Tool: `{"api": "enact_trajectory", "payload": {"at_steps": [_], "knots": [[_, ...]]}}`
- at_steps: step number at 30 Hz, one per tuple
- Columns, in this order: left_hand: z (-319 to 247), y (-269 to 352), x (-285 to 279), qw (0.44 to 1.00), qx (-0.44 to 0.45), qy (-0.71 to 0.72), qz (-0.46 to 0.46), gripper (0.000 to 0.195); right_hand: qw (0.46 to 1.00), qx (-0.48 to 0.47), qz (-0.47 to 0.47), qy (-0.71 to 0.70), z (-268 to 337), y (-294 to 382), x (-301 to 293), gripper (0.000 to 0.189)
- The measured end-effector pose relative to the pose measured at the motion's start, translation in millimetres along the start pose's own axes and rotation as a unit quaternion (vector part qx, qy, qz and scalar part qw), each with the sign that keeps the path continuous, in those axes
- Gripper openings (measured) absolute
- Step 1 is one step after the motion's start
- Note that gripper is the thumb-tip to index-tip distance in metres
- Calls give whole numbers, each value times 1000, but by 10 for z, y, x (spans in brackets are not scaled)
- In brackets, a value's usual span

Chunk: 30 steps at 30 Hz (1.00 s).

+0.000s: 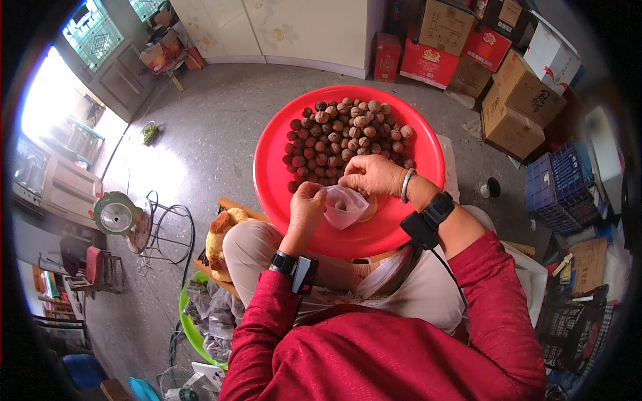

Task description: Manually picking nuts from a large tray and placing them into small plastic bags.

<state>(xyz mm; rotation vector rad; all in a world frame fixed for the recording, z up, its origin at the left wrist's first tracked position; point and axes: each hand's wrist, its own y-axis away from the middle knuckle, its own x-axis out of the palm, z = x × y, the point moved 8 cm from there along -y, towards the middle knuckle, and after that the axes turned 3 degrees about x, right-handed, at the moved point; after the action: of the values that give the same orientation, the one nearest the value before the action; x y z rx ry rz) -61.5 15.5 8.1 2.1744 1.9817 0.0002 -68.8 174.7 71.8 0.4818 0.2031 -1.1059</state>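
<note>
A thin, translucent plastic bag (345,206) hangs between my two hands, with a small brownish thing showing inside it. My left hand (309,204) pinches the bag's left edge between thumb and fingers. My right hand (373,175) is at the bag's upper right rim, fingers curled onto it. Both are over a large round red plastic basin (273,180). Many walnuts in their shells (335,136) are heaped in the basin's far part, just beyond my hands. Under the bag's right side lies a round tan thing (372,208), partly hidden.
A green tub (188,321) with plastic-wrapped things stands at lower left, near a yellow plush cushion (219,243). A round heater-like device (116,219) and a black wire stand (170,228) are further left. Cardboard boxes (511,125) and blue crates (562,185) stand right.
</note>
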Motion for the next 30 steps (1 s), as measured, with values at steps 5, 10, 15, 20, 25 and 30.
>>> {"api": "enact_trajectory", "payload": {"at_steps": [5, 10, 15, 20, 25, 30], "knots": [[-12, 15, 12, 1000, -10, 4, 5, 11, 995, 95, 5, 4, -302, -87, -63, 43], [-21, 10, 27, 1000, -12, 5, 4, 11, 994, 86, 68, 26, -320, -61, -11, 43], [8, -6, 16, 1000, -3, 0, 5, 12, 997, 43, 40, 58, -151, -12, -16, 36], [17, -15, 17, 1000, 10, -5, 0, 11, 998, 42, 35, 19, -22, 26, -8, 30], [48, -21, 23, 1000, 3, 16, 2, 10, 998, -50, 26, 29, 77, -8, 69, 30], [77, -25, 9, 1000, -5, 20, 2, 10, 998, -18, -6, -60, -35, -106, 7, 24]]}}
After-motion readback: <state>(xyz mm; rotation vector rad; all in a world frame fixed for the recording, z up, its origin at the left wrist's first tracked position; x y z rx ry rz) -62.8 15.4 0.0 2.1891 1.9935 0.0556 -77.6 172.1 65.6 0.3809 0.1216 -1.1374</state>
